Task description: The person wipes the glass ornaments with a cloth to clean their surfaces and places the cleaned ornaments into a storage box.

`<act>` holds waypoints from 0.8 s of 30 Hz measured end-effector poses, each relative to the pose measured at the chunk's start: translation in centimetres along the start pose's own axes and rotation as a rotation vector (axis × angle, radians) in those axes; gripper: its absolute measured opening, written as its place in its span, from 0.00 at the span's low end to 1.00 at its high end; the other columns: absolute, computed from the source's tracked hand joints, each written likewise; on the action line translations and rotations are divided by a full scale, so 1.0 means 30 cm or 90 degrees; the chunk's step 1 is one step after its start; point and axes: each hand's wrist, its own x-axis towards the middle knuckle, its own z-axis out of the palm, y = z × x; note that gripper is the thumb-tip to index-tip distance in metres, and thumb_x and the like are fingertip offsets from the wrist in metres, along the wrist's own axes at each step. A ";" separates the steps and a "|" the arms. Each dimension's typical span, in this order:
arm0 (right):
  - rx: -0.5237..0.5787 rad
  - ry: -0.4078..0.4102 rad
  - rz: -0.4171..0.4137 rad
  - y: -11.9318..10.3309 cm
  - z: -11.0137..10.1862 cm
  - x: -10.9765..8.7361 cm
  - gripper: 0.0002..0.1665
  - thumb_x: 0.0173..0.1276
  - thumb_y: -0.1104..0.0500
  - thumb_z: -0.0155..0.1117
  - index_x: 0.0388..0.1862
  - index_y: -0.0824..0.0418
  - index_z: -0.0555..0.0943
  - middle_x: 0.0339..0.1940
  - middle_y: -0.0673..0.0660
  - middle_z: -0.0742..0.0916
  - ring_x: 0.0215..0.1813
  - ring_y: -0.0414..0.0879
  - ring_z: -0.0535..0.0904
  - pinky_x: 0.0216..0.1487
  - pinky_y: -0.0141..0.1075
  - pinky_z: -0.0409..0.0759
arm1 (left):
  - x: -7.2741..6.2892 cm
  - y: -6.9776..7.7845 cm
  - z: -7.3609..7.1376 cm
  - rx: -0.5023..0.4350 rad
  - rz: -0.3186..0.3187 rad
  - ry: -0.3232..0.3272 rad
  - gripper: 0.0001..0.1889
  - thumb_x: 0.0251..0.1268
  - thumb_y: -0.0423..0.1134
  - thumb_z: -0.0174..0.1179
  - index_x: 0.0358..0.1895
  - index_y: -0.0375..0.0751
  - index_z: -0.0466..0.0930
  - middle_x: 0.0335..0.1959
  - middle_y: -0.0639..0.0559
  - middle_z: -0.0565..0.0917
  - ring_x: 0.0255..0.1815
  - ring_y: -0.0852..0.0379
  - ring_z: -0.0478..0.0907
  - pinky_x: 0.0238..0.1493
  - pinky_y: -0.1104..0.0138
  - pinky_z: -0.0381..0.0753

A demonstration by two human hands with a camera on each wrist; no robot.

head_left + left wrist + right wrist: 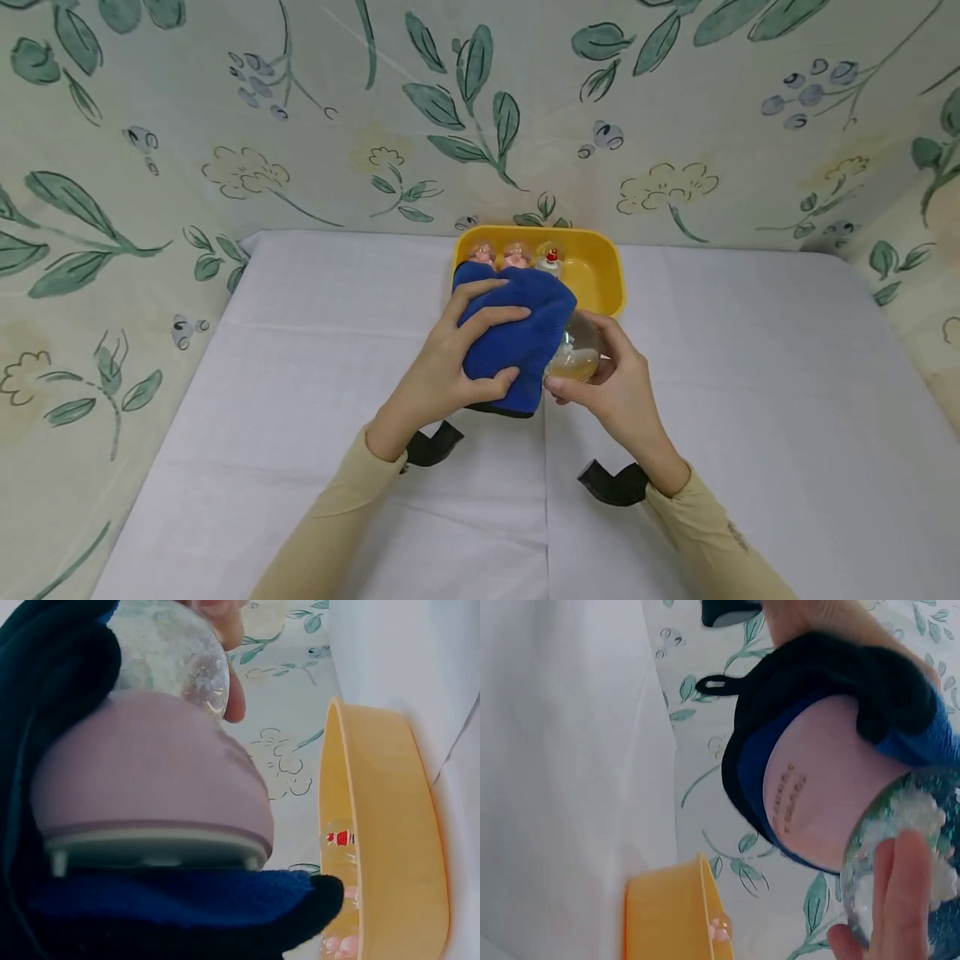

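A snow globe with a clear glass ball (577,358) is held tilted on its side above the table. Its pink base (157,772) is wrapped in a blue cloth (510,354) with a black edge. My left hand (453,358) grips the base through this cloth, fingers spread over it. On the glass side, my right hand (622,387) holds the ball between thumb and fingers. The right wrist view shows small lettering on the pink base (817,780) and white pieces inside the ball. Cloth hides most of the base in the head view.
Just beyond the hands a yellow bin (596,279) stands at the table's back edge. Inside it are two pink figures (516,256) and a white one with red (550,262), seemingly under clear domes. A white cloth (300,367) covers the table; patterned fabric (300,125) hangs behind.
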 end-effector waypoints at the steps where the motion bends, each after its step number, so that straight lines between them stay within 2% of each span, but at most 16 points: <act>1: 0.018 0.005 0.027 0.000 0.004 0.000 0.38 0.57 0.70 0.69 0.66 0.66 0.65 0.45 0.65 0.80 0.26 0.50 0.84 0.26 0.40 0.84 | -0.001 0.001 0.004 0.005 0.003 0.001 0.27 0.53 0.43 0.65 0.59 0.49 0.73 0.67 0.47 0.60 0.66 0.46 0.60 0.57 0.52 0.74; 3: 0.033 0.010 0.073 -0.003 0.009 -0.001 0.34 0.62 0.65 0.66 0.65 0.66 0.65 0.37 0.65 0.82 0.21 0.52 0.82 0.22 0.41 0.83 | -0.003 0.004 0.010 0.009 0.004 0.006 0.26 0.52 0.41 0.66 0.58 0.48 0.74 0.67 0.47 0.61 0.65 0.46 0.61 0.56 0.52 0.75; 5: 0.013 0.006 0.101 -0.006 0.010 -0.003 0.32 0.63 0.60 0.65 0.63 0.66 0.65 0.31 0.65 0.83 0.19 0.54 0.81 0.20 0.41 0.82 | -0.009 0.003 0.015 0.004 0.001 0.012 0.26 0.52 0.41 0.66 0.58 0.48 0.74 0.67 0.47 0.61 0.66 0.46 0.61 0.56 0.52 0.75; 8: -0.037 -0.028 0.101 -0.009 0.004 -0.003 0.36 0.63 0.57 0.67 0.65 0.64 0.63 0.32 0.65 0.82 0.21 0.54 0.81 0.23 0.39 0.82 | -0.016 -0.002 0.015 -0.005 -0.009 0.024 0.25 0.53 0.42 0.64 0.58 0.48 0.74 0.67 0.48 0.62 0.66 0.47 0.60 0.58 0.51 0.73; 11: -0.086 -0.080 0.056 -0.008 -0.008 -0.003 0.46 0.59 0.61 0.72 0.72 0.58 0.58 0.38 0.63 0.81 0.27 0.49 0.82 0.30 0.37 0.84 | -0.016 -0.007 0.003 -0.011 -0.020 0.034 0.25 0.53 0.44 0.62 0.58 0.48 0.74 0.67 0.49 0.63 0.66 0.48 0.60 0.59 0.49 0.72; 14: -0.142 -0.107 -0.027 -0.004 -0.023 -0.003 0.56 0.52 0.65 0.77 0.74 0.54 0.54 0.39 0.60 0.82 0.31 0.45 0.82 0.33 0.35 0.84 | -0.010 -0.005 -0.013 -0.024 -0.026 0.029 0.26 0.53 0.46 0.61 0.58 0.49 0.73 0.67 0.50 0.62 0.67 0.49 0.59 0.59 0.48 0.71; 18: -0.233 -0.082 -0.130 0.005 -0.036 0.002 0.58 0.43 0.64 0.82 0.71 0.57 0.59 0.48 0.60 0.83 0.40 0.48 0.82 0.37 0.40 0.84 | -0.003 0.005 -0.028 -0.037 -0.024 0.009 0.26 0.52 0.46 0.61 0.58 0.48 0.74 0.67 0.50 0.62 0.66 0.48 0.60 0.59 0.48 0.71; 21: -0.260 -0.061 -0.171 0.017 -0.039 0.006 0.59 0.40 0.63 0.84 0.71 0.60 0.61 0.58 0.61 0.78 0.50 0.52 0.78 0.44 0.41 0.83 | -0.001 0.008 -0.031 -0.028 -0.017 -0.010 0.26 0.53 0.46 0.62 0.59 0.49 0.73 0.67 0.50 0.62 0.66 0.47 0.61 0.58 0.49 0.72; 22: -0.256 -0.058 -0.180 0.021 -0.039 0.007 0.59 0.40 0.63 0.84 0.71 0.61 0.61 0.59 0.61 0.77 0.51 0.53 0.76 0.46 0.40 0.82 | -0.001 0.009 -0.031 -0.024 -0.015 -0.016 0.26 0.53 0.46 0.62 0.59 0.49 0.73 0.67 0.49 0.61 0.65 0.47 0.61 0.58 0.49 0.72; 24: -0.230 -0.053 -0.190 0.027 -0.036 0.008 0.59 0.39 0.66 0.84 0.70 0.63 0.62 0.53 0.60 0.80 0.47 0.50 0.77 0.48 0.34 0.81 | -0.002 0.009 -0.030 -0.014 -0.009 -0.024 0.27 0.53 0.45 0.63 0.59 0.49 0.72 0.67 0.49 0.61 0.65 0.47 0.61 0.58 0.49 0.72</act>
